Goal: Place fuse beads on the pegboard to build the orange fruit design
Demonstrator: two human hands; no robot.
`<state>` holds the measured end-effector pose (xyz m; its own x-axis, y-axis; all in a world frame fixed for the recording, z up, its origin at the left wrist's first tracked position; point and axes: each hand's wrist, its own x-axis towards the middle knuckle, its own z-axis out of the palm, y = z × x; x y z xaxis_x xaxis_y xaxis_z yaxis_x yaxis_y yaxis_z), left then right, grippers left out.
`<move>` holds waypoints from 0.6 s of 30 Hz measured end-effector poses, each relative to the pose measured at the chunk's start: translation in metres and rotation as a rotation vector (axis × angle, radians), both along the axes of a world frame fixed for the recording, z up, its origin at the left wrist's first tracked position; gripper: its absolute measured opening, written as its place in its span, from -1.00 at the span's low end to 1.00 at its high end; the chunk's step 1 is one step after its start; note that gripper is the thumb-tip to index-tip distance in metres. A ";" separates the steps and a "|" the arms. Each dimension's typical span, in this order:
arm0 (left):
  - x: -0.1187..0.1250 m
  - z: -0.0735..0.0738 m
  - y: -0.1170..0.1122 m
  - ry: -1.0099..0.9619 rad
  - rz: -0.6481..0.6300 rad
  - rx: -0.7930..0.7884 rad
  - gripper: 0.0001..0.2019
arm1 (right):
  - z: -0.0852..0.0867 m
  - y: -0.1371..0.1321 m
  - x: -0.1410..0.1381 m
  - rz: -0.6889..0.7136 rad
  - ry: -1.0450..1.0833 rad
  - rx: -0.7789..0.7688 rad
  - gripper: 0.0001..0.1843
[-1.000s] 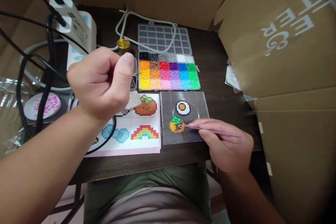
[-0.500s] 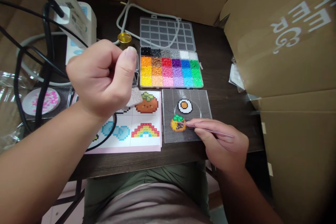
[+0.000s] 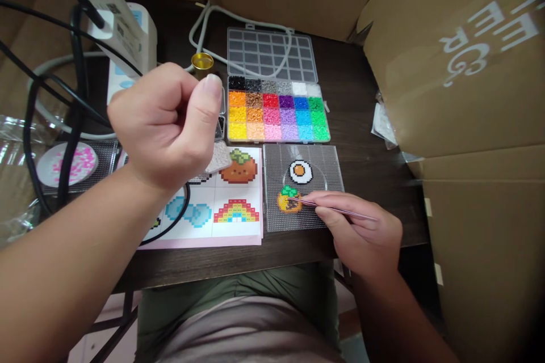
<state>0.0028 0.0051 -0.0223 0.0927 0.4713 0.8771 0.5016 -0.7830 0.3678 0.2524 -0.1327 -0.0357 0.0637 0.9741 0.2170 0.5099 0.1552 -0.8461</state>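
My right hand [image 3: 361, 232] grips a pair of thin pinkish tweezers [image 3: 340, 213]. Their tips are at the dark gap in an orange persimmon of fuse beads [image 3: 285, 202] with green leaves. This figure sits on a clear pegboard [image 3: 276, 221], just below a fried egg made of beads [image 3: 300, 172]. Close to the camera, my left hand [image 3: 166, 119] is raised in a closed fist, thumb against the curled fingers; whatever may be inside is hidden. A pattern sheet [image 3: 236, 232] with pixel pictures lies partly under my left forearm.
Behind the pegboard lies an open bead box [image 3: 279, 108] sorted by colour. A gold cup [image 3: 202, 61] shows past my left thumb. At left are a white dish [image 3: 46, 167] of pink beads, black cables and a power strip [image 3: 147, 34]. Cardboard walls [image 3: 468, 125] surround the table.
Almost nothing differs. The tweezers and my right hand have shifted very slightly at the persimmon, while my left fist stays in place.
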 end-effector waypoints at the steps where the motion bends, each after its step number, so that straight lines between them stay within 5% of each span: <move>1: 0.000 0.000 0.000 -0.003 0.007 0.000 -0.75 | 0.000 0.000 0.000 0.002 -0.001 0.002 -0.74; 18: 0.004 0.000 0.000 -0.060 0.003 0.023 -0.72 | -0.002 0.001 0.001 0.011 -0.009 0.025 -0.74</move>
<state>0.0069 0.0056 -0.0221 0.0384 0.4514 0.8915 0.4819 -0.7899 0.3792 0.2532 -0.1317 -0.0374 0.0510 0.9690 0.2417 0.5154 0.1817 -0.8375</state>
